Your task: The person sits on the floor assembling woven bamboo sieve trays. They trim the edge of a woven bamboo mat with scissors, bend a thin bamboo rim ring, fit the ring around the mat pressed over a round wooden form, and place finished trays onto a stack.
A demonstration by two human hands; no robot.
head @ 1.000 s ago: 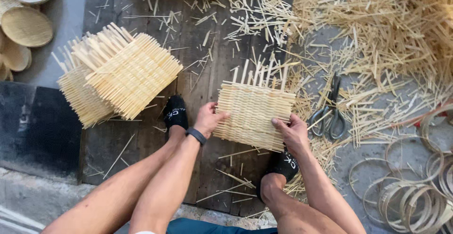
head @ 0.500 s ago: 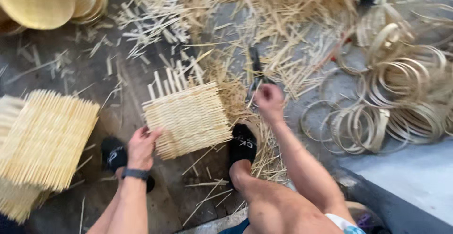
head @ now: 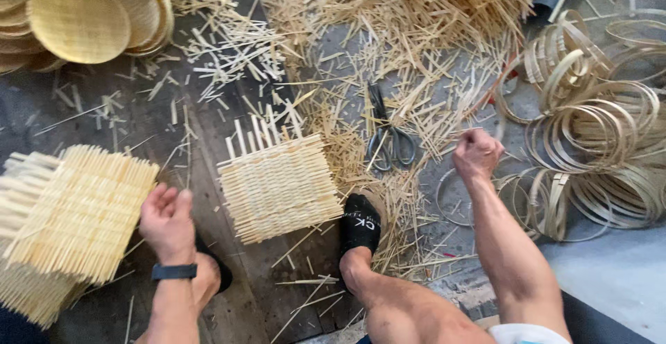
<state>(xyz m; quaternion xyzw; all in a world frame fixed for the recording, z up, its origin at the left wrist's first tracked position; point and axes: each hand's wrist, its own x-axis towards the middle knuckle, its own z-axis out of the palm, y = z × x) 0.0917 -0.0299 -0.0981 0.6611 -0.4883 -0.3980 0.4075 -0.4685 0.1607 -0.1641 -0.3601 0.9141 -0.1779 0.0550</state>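
While our right hand (head: 476, 154) sits curled tight, maybe pinching thin strip, scissors (head: 390, 136) lie just left, blades pointing up frame. Our left hand (head: 166, 220) loose, empty, beside woven mat (head: 279, 186) at middle.

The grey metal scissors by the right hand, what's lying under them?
The grey metal scissors lie on loose pale bamboo strips scattered over the grey floor. The right hand hovers beside them. Whatever sits directly beneath the blades is covered.

Woven bamboo mat (head: 281, 188) on floor between hands, scissors (head: 390, 138) near right hand (head: 476, 154)
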